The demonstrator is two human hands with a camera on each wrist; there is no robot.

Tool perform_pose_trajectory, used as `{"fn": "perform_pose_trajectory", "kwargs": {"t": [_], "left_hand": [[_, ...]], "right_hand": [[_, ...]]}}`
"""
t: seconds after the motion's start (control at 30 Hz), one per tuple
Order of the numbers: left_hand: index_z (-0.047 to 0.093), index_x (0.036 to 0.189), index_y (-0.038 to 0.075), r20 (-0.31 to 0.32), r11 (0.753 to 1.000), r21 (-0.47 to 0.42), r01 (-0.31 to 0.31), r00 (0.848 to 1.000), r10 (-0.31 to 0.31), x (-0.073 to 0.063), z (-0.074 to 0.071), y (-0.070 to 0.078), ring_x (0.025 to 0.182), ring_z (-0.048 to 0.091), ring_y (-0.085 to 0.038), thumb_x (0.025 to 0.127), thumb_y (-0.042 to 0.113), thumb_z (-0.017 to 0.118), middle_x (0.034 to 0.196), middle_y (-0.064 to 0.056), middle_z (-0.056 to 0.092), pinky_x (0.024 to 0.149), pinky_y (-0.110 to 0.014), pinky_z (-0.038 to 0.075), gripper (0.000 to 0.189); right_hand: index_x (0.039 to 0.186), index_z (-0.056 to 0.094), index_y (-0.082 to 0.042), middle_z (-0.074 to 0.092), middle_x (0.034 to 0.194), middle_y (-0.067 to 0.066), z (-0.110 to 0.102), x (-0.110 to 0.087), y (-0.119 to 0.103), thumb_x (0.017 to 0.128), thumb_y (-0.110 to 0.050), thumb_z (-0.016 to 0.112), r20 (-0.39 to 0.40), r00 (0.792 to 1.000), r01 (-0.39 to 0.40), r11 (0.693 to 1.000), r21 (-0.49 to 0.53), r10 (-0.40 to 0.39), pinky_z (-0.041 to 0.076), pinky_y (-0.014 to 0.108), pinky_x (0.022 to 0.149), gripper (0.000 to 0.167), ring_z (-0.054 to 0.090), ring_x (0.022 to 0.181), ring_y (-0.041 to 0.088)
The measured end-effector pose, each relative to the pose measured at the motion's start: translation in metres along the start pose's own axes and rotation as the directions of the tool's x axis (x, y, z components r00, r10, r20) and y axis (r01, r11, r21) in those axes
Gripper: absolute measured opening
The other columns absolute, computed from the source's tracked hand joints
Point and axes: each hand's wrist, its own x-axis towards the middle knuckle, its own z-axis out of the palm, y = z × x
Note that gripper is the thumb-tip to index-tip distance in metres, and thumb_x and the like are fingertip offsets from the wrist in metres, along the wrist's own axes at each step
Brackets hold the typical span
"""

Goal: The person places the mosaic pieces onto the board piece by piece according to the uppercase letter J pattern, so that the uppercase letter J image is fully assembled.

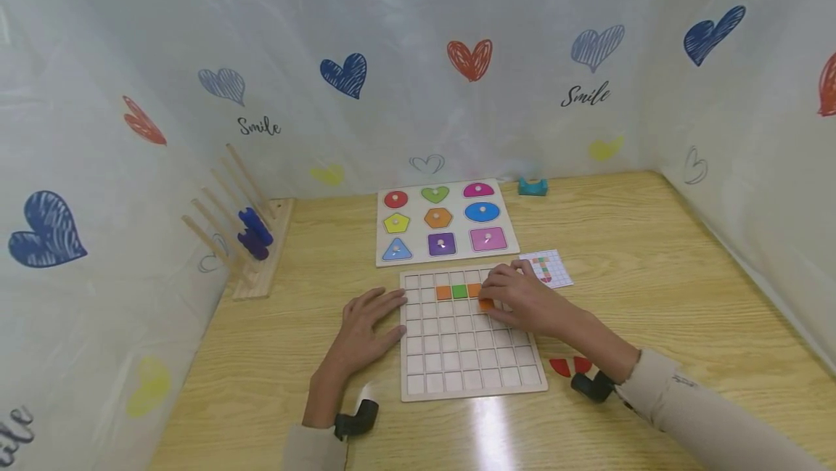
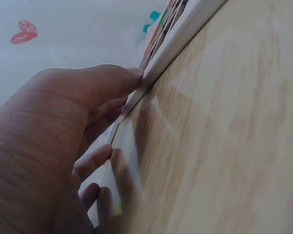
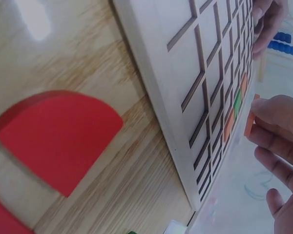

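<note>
A wooden grid board (image 1: 451, 362) lies on the table, with an orange tile (image 1: 444, 292), a green tile (image 1: 459, 291) and another orange tile (image 1: 474, 289) in one row near its far edge. My right hand (image 1: 522, 298) pinches a further orange tile (image 3: 250, 119) between thumb and fingers, just over the board near that row's right end. My left hand (image 1: 366, 327) rests beside the board, thumb and fingertips touching its left edge, fingers loosely extended. In the left wrist view, the thumb (image 2: 112, 83) lies against the board's side.
Red quarter-circle pieces (image 3: 63, 139) lie right of the board, by the right wrist. A pattern card (image 1: 555, 268) sits at the board's far right. Behind stand a shape puzzle (image 1: 418, 239) and a teal piece (image 1: 533, 187); a pegged wooden stand (image 1: 274, 260) is at left.
</note>
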Motion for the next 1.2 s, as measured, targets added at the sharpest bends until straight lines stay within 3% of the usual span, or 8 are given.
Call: {"fn": "perform_pose_trajectory", "kwargs": {"t": [0.63, 1.0, 1.2], "left_hand": [[0.059, 0.142, 0.022, 0.009, 1.0, -0.008, 0.029, 1.0, -0.029, 0.001, 0.0, 0.001, 0.144, 0.033, -0.027, 0.092, 0.034, 0.068, 0.15, 0.009, 0.05, 0.112, -0.06, 0.015, 0.052], [0.06, 0.141, 0.022, 0.005, 1.0, 0.001, 0.019, 1.0, -0.019, 0.001, 0.0, 0.001, 0.144, 0.033, -0.028, 0.092, 0.034, 0.068, 0.15, 0.007, 0.05, 0.113, -0.06, 0.016, 0.05], [0.06, 0.141, 0.022, 0.005, 1.0, 0.004, 0.019, 1.0, -0.019, 0.001, 0.0, 0.0, 0.143, 0.033, -0.027, 0.092, 0.034, 0.068, 0.15, 0.007, 0.05, 0.113, -0.06, 0.016, 0.051]], "right_hand": [[0.095, 0.077, -0.014, 0.073, 0.094, -0.005, 0.015, 0.017, -0.002, 0.083, -0.019, 0.082, -0.035, 0.996, 0.081, 0.993, -0.083, -0.084, 0.035, 0.048, 0.086, 0.014, 0.059, 0.099, 0.018], [0.101, 0.077, -0.014, 0.073, 0.098, -0.006, 0.018, 0.024, -0.008, 0.087, -0.021, 0.079, 0.042, 0.999, 0.036, 0.998, -0.06, -0.034, 0.034, 0.047, 0.09, 0.015, 0.056, 0.102, 0.018], [0.102, 0.077, -0.013, 0.073, 0.097, -0.005, 0.02, 0.028, -0.011, 0.086, -0.02, 0.08, 0.039, 0.998, 0.042, 0.998, -0.051, -0.04, 0.035, 0.048, 0.089, 0.017, 0.056, 0.102, 0.019]]}}
